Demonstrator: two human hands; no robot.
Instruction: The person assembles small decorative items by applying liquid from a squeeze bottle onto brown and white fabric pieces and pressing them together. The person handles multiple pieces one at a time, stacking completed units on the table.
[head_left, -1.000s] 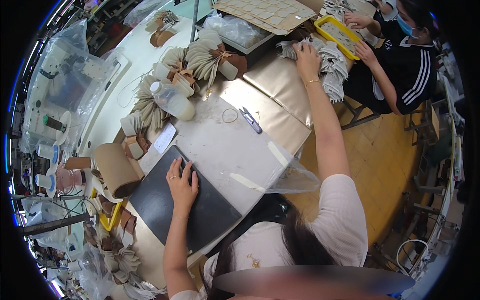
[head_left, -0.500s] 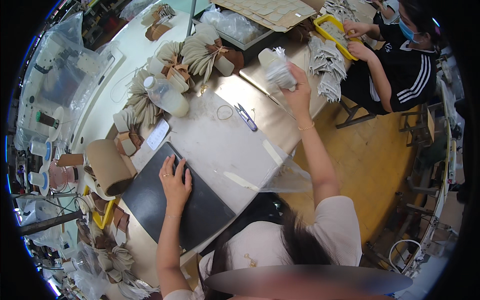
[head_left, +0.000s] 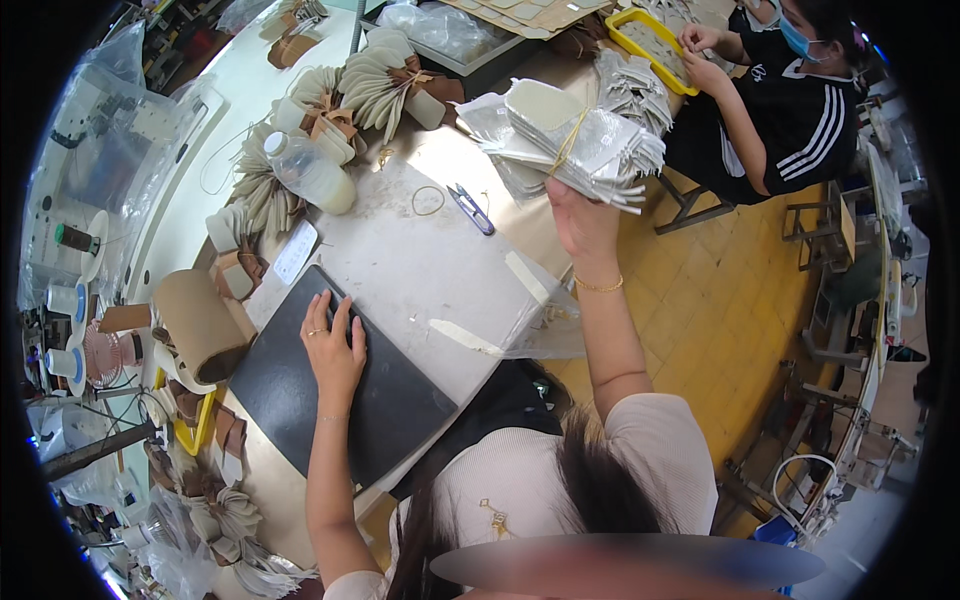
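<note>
Right hand grasps banded whitish flat pieces at right edge of table; left hand, unclenched, on black rectangular board

The black board is smooth with a soft sheen. Left of it, the brown tube looks like matt cardboard; beyond it, the translucent plastic bottle is glossy. Beyond it to the right, the pale bundle shows shiny, crinkled film-like faces.
</note>
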